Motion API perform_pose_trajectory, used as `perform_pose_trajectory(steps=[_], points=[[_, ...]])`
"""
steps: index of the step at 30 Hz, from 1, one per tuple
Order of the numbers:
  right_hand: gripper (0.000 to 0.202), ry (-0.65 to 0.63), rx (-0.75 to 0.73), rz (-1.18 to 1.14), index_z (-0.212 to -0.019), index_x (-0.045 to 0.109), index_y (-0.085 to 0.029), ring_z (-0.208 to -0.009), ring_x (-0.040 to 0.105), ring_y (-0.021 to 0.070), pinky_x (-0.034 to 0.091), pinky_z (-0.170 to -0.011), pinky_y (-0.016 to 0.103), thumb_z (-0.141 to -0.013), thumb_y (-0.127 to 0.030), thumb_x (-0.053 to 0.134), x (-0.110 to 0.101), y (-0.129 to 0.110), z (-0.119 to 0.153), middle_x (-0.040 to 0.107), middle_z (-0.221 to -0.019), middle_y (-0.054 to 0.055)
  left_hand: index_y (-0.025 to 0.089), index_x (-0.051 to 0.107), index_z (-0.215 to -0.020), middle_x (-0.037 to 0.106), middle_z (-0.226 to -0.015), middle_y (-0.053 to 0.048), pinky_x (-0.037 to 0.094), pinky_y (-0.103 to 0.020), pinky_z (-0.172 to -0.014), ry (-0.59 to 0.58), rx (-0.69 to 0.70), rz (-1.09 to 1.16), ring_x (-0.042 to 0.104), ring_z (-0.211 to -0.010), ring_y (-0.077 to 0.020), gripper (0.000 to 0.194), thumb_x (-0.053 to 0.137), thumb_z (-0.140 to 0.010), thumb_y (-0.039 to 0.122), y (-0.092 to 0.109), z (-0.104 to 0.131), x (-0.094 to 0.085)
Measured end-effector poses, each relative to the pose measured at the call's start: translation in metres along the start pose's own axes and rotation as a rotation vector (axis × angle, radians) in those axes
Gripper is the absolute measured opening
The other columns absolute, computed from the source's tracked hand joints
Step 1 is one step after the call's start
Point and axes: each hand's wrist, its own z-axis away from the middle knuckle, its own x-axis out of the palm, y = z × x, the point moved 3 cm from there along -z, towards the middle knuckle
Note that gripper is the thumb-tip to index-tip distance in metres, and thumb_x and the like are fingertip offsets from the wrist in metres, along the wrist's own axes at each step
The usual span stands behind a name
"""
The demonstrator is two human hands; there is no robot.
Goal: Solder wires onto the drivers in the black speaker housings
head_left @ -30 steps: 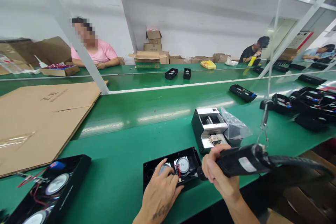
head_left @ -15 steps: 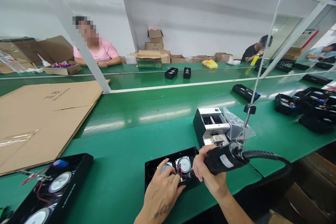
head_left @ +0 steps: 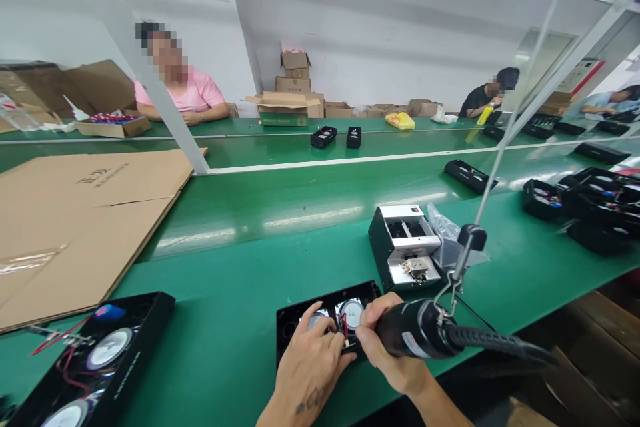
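Observation:
A long black speaker case (head_left: 327, 297) lies open on the green bench in front of me, with round speaker drivers (head_left: 351, 313) and red wires inside. My left hand (head_left: 313, 360) is closed over it, its fingers curled inside by the left driver and its thumb at the near edge. Wrapped in my right hand (head_left: 385, 350) is a black electric screwdriver (head_left: 417, 330), hanging from a rod. Its tip is hidden behind my fingers, close to the right part of the case. Just behind stands a black and silver box-shaped machine (head_left: 407, 247), apparently a screw feeder.
Another open speaker case (head_left: 145, 340) lies at the left near a large flat cardboard sheet (head_left: 100, 213). A clear plastic bag (head_left: 453, 240) sits by the machine. More black cases (head_left: 597, 193) are piled at the right. Co-workers sit across the bench, one in a pink shirt (head_left: 203, 97).
My right hand and the screwdriver have moved slightly left and down, and the screwdriver's back end has swung lower. My left hand stays almost where it was on the speaker case.

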Motion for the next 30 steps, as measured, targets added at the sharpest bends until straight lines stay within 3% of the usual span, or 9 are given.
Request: perform_pose_trajectory(steps=[5,12,14,17,21,24,26,28,30], points=[[0.015,-0.021,-0.060,0.071,-0.093,0.060,-0.026,-0.073,0.066,0.0147,0.057,-0.071,0.031,-0.088,-0.021,0.073,0.003,-0.007,-0.001,0.064,-0.084,-0.001,0.024,0.071,-0.087,0.075,-0.071,0.004,0.050,-0.055,-0.115,-0.040,-0.015,0.027,0.073,-0.088,-0.0203,0.017,0.066,-0.098,0.035,-0.001,0.002,0.002],[0.019,0.063,0.083,-0.187,-0.099,0.055,-0.028,-0.050,0.049,0.0076,0.040,-0.050,0.025,-0.093,-0.032,0.072,0.004,-0.017,-0.007,0.055,-0.066,-0.009,0.024,0.068,-0.087,0.078,-0.077,0.004,0.054,-0.055,-0.113,-0.058,-0.046,0.093,0.075,-0.092,-0.0218,0.017,0.071,-0.095,0.039,-0.003,-0.002,-0.008],[0.020,0.120,0.063,-0.294,-0.103,0.055,-0.029,-0.047,0.048,0.0077,0.039,-0.049,0.024,-0.093,-0.032,0.072,-0.012,-0.031,-0.014,0.053,-0.061,-0.011,0.026,0.068,-0.102,0.081,-0.093,0.003,0.053,-0.051,-0.116,-0.033,-0.046,0.147,0.074,-0.103,-0.0208,0.007,0.062,-0.100,0.030,-0.013,0.000,-0.025],[0.024,0.323,-0.043,-0.331,-0.108,0.056,-0.029,-0.046,0.048,0.0087,0.041,-0.050,0.026,-0.091,-0.029,0.074,-0.054,-0.045,-0.023,0.052,-0.057,-0.011,0.027,0.062,-0.123,0.079,-0.119,-0.002,0.049,-0.046,-0.120,0.012,0.016,0.112,0.070,-0.119,-0.0189,0.037,0.044,-0.097,0.008,-0.040,0.015,-0.053],[0.038,0.513,0.053,-0.111,-0.113,0.059,-0.026,-0.047,0.049,0.0099,0.043,-0.054,0.028,-0.084,-0.035,0.082,-0.098,-0.025,-0.027,0.053,-0.057,-0.011,0.030,0.065,-0.111,0.074,-0.127,-0.002,0.042,-0.048,-0.124,-0.067,0.055,-0.015,0.058,-0.139,-0.0234,0.048,0.046,-0.076,0.002,-0.082,0.045,-0.063],[0.044,0.449,0.177,0.107,-0.117,0.061,-0.024,-0.067,0.063,0.0154,0.054,-0.073,0.035,-0.084,-0.045,0.082,-0.105,0.004,-0.026,0.067,-0.074,-0.004,0.033,0.065,-0.103,0.074,-0.119,0.004,0.034,-0.044,-0.127,-0.101,0.095,-0.091,0.055,-0.140,-0.0228,0.050,0.051,-0.066,0.001,-0.097,0.056,-0.057],[0.054,0.414,0.184,0.202,-0.127,0.058,-0.025,-0.096,0.070,0.0232,0.056,-0.095,0.044,-0.083,-0.049,0.080,-0.102,0.020,-0.024,0.074,-0.105,0.005,0.033,0.065,-0.094,0.075,-0.103,0.008,0.024,-0.036,-0.130,-0.024,0.129,-0.093,0.061,-0.128,-0.0196,0.047,0.055,-0.061,0.001,-0.097,0.055,-0.056],[0.063,0.445,0.125,0.304,-0.136,0.053,-0.027,-0.120,0.065,0.0291,0.051,-0.109,0.052,-0.083,-0.049,0.079,-0.097,0.029,-0.017,0.066,-0.136,0.011,0.032,0.063,-0.085,0.073,-0.088,0.011,0.015,-0.031,-0.132,0.082,0.122,-0.051,0.065,-0.112,-0.0180,0.037,0.061,-0.062,0.003,-0.092,0.053,-0.060],[0.060,0.507,0.035,0.428,-0.138,0.053,-0.028,-0.123,0.061,0.0300,0.050,-0.111,0.054,-0.086,-0.047,0.076,-0.092,0.036,-0.006,0.060,-0.141,0.012,0.031,0.062,-0.079,0.069,-0.076,0.010,0.013,-0.033,-0.134,0.169,0.121,-0.008,0.064,-0.097,-0.0181,0.018,0.067,-0.073,0.014,-0.083,0.053,-0.063]])
